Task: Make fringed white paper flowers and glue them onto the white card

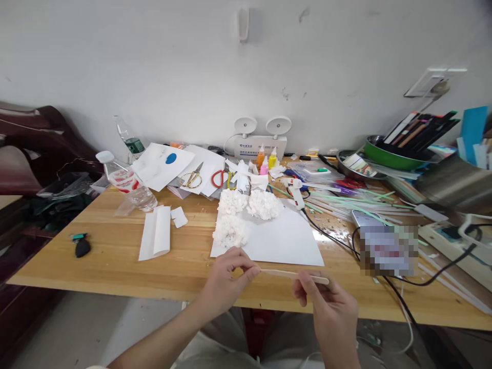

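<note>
A pale wooden craft stick (280, 274) is held roughly level above the table's front edge. My left hand (228, 282) pinches its left end between thumb and index finger. Towards the rounded right end, my right hand (332, 307) grips the same stick, thumb in front and fingers behind. Just beyond the hands lies a white sheet of paper (284, 238). On its left part sit three bumpy white clumps, one at the front (229, 230) and two behind, the right one (265, 204) being the widest.
Left on the wooden table (115, 246) are a water bottle (130, 184), folded white paper (156, 233) and a black object (82, 247). Gold scissors (192, 178) lie behind. At right are a glue gun (295, 192), its cable, a pixelated phone (384, 248) and a green bowl (392, 156).
</note>
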`<action>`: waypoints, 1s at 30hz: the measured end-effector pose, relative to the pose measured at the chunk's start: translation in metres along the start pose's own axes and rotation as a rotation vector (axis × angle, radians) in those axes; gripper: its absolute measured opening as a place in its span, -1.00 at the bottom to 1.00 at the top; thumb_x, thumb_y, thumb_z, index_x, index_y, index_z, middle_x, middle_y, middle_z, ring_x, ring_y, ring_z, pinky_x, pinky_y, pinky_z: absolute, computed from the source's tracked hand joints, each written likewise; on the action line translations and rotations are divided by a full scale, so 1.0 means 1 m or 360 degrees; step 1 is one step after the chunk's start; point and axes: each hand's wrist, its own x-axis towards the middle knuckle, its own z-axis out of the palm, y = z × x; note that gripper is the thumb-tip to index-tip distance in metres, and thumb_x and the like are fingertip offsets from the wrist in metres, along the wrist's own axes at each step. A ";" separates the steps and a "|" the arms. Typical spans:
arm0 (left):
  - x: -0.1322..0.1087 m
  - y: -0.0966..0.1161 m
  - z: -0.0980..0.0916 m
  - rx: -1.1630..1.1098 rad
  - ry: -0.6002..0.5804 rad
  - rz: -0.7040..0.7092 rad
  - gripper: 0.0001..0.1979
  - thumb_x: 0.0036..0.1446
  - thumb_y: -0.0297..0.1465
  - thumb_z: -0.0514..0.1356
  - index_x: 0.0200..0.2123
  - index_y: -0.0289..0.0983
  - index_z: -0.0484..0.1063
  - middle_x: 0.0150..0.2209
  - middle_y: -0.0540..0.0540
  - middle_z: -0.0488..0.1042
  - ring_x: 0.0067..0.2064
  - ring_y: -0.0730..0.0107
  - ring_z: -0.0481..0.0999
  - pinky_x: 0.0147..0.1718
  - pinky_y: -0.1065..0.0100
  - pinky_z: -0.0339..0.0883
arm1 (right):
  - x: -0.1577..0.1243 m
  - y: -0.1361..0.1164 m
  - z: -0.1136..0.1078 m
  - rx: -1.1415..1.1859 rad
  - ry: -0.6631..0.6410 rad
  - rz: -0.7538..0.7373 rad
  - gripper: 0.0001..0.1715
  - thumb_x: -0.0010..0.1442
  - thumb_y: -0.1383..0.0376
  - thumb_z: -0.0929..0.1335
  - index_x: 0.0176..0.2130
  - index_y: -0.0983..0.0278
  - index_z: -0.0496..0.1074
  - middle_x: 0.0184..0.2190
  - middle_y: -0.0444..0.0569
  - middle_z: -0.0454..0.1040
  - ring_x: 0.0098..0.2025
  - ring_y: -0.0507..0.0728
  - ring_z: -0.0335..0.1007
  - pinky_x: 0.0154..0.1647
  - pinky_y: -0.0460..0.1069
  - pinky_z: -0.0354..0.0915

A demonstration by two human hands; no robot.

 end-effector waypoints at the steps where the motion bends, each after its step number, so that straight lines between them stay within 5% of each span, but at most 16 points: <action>1: -0.001 0.002 -0.001 -0.0010 0.0009 -0.0009 -0.82 0.03 -0.35 0.13 -0.50 -0.28 0.47 -0.49 -0.05 0.37 -0.39 0.44 0.34 -0.36 0.40 0.19 | -0.002 -0.001 0.001 0.0018 0.0011 -0.0008 -0.84 -0.02 0.29 0.39 -0.53 0.33 0.39 -0.65 -0.10 0.39 -0.62 -0.01 0.25 -0.68 -0.13 0.17; 5: -0.002 0.006 -0.009 -0.0005 0.0025 0.0014 -0.81 0.03 -0.33 0.12 -0.51 -0.28 0.46 -0.50 -0.05 0.36 -0.39 0.44 0.33 -0.37 0.40 0.18 | -0.003 -0.006 0.002 0.0120 0.0080 -0.0003 -0.85 -0.07 0.30 0.42 -0.53 0.34 0.39 -0.67 -0.09 0.39 -0.64 -0.01 0.25 -0.70 -0.13 0.16; 10: 0.000 -0.003 -0.036 -0.0024 0.0201 -0.0065 -0.77 0.05 -0.28 0.09 -0.54 -0.29 0.36 -0.53 -0.02 0.31 -0.45 0.47 0.26 -0.48 0.43 0.13 | 0.013 -0.025 -0.008 0.0487 0.0539 0.0031 -0.79 -0.16 0.27 0.45 -0.55 0.31 0.35 -0.70 -0.18 0.32 -0.65 -0.04 0.22 -0.70 -0.15 0.13; 13: 0.007 -0.009 -0.056 0.0057 0.0165 -0.0076 -0.76 0.08 -0.27 0.04 -0.52 -0.28 0.32 -0.50 -0.01 0.31 -0.42 0.44 0.27 -0.44 0.42 0.13 | 0.021 -0.033 -0.008 0.0463 0.0428 0.0111 -0.77 -0.18 0.25 0.46 -0.56 0.32 0.36 -0.68 -0.15 0.32 -0.64 -0.03 0.22 -0.72 -0.14 0.12; 16: 0.020 -0.022 -0.075 0.0218 0.0378 -0.0149 -0.72 0.11 -0.26 -0.04 -0.54 -0.27 0.26 -0.51 0.02 0.30 -0.42 0.44 0.27 -0.42 0.44 0.12 | 0.024 -0.033 0.000 0.0499 0.0388 0.0187 -0.76 -0.16 0.24 0.45 -0.56 0.32 0.35 -0.70 -0.16 0.31 -0.66 -0.03 0.21 -0.72 -0.14 0.10; 21: 0.050 -0.072 -0.115 0.0755 0.0508 -0.0325 -0.61 0.11 -0.19 -0.11 -0.64 -0.27 0.20 -0.65 0.03 0.22 -0.53 0.43 0.22 -0.52 0.42 0.04 | 0.027 -0.032 0.007 0.0566 0.0311 0.0281 -0.76 -0.14 0.23 0.44 -0.54 0.32 0.36 -0.69 -0.16 0.33 -0.67 -0.05 0.20 -0.74 -0.16 0.09; 25: 0.063 -0.101 -0.144 0.1202 0.0705 -0.0279 -0.75 0.00 -0.22 0.06 -0.53 -0.28 0.36 -0.46 -0.05 0.35 -0.40 0.36 0.30 -0.41 0.39 0.10 | 0.027 -0.031 0.009 0.0553 0.0162 0.0157 -0.80 -0.13 0.23 0.44 -0.50 0.30 0.39 -0.66 -0.11 0.39 -0.64 0.00 0.29 -0.74 -0.15 0.13; 28: 0.058 -0.090 -0.139 0.1144 0.0815 -0.0122 -0.68 -0.06 -0.31 0.14 -0.19 -0.27 0.36 -0.31 -0.09 0.36 -0.34 0.36 0.31 -0.31 0.37 0.16 | 0.023 -0.024 0.012 0.0452 -0.0005 0.0073 -0.84 -0.10 0.28 0.43 -0.45 0.29 0.42 -0.61 -0.05 0.44 -0.60 0.04 0.33 -0.72 -0.12 0.18; 30: 0.049 -0.067 -0.119 0.0909 0.0734 -0.0015 -0.71 0.00 -0.30 0.11 -0.18 -0.24 0.38 -0.28 -0.09 0.37 -0.34 0.39 0.32 -0.34 0.38 0.19 | 0.020 -0.019 0.015 0.0384 -0.0094 0.0047 -0.85 -0.09 0.31 0.42 -0.42 0.29 0.43 -0.58 -0.03 0.46 -0.58 0.06 0.34 -0.71 -0.11 0.21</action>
